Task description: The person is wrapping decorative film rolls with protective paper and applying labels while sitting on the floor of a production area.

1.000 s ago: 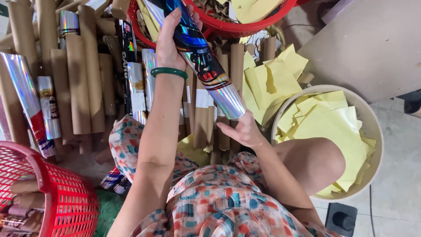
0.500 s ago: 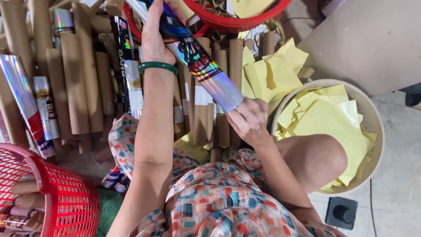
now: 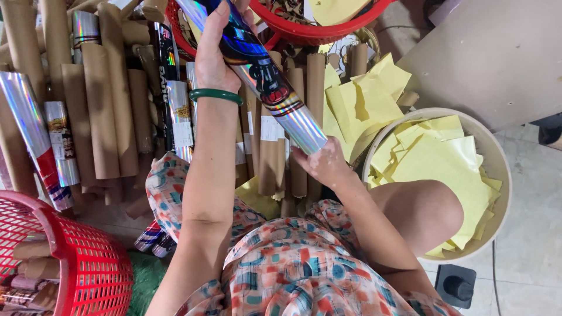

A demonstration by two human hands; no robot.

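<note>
With the left hand [image 3: 215, 55] clamped around the upper part of the holographic foil tube [image 3: 257, 76] and the right hand's [image 3: 319, 164] fingers pinching its lower end, the tube slants above the heap of bare cardboard tubes [image 3: 105, 105], so both grips should stay firm.
</note>
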